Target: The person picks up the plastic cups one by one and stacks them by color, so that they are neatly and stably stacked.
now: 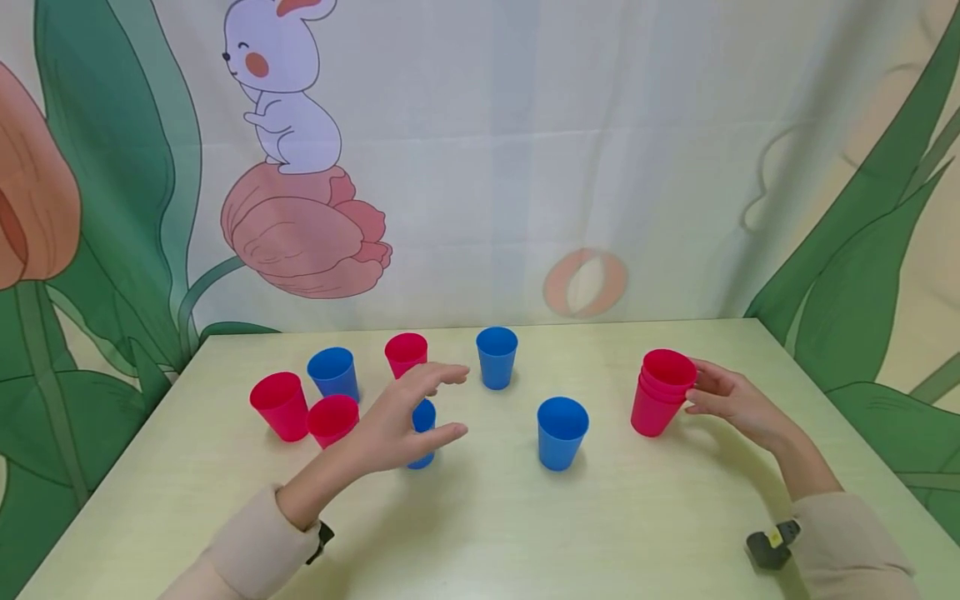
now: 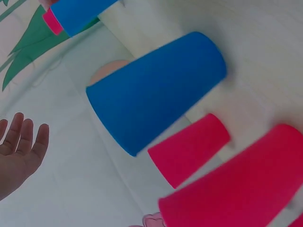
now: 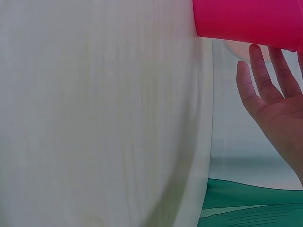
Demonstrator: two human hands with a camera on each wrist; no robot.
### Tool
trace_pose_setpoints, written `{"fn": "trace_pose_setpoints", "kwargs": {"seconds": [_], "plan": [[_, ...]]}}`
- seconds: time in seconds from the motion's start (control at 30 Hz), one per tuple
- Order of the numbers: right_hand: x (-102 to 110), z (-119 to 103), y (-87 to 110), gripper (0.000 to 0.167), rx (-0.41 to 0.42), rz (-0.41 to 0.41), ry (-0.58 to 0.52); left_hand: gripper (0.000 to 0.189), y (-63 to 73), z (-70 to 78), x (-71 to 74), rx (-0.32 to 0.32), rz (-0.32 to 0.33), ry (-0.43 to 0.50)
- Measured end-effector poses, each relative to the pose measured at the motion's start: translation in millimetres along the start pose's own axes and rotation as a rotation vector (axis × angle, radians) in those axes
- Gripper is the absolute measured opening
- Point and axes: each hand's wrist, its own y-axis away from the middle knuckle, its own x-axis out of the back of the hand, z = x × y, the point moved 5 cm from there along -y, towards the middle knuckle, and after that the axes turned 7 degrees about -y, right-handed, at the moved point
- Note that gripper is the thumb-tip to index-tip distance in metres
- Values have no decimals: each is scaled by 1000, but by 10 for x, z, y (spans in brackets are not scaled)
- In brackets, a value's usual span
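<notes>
My left hand (image 1: 392,427) hovers over the left half of the table, thumb and fingers spread apart, holding nothing. It partly hides a blue cup (image 1: 424,417) and a red cup (image 1: 406,350) behind it. In the left wrist view that hand (image 2: 21,156) is apart from the large blue cup (image 2: 156,90). On the right, my right hand (image 1: 742,408) is beside a stack of red cups (image 1: 656,404), one nested in another. Its fingers are extended at the stack's upper side; in the right wrist view, fingertips (image 3: 255,52) touch or nearly touch the red surface (image 3: 246,21).
Further upright cups stand about the table (image 1: 495,525): blue ones at the back (image 1: 497,358), at centre right (image 1: 562,435) and at left (image 1: 332,373), plus two red cups at left, one outer (image 1: 281,408) and one nearer (image 1: 333,419). A printed curtain (image 1: 465,167) hangs behind.
</notes>
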Motion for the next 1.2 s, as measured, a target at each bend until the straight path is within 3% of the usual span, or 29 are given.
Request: {"fn": "trace_pose_setpoints", "kwargs": {"seconds": [0.23, 0.47, 0.8, 1.2], "plan": [[-15, 5, 9, 56, 11, -10, -16, 62, 184, -158, 112, 109, 14, -53], [-16, 6, 11, 55, 42, -18, -24, 64, 351, -361, 242, 175, 31, -157], [-16, 6, 25, 54, 46, 4, 3, 68, 554, -631, 402, 270, 41, -228], [-42, -156, 37, 55, 138, 28, 23, 73, 727, -878, 451, 382, 0, -209]]}}
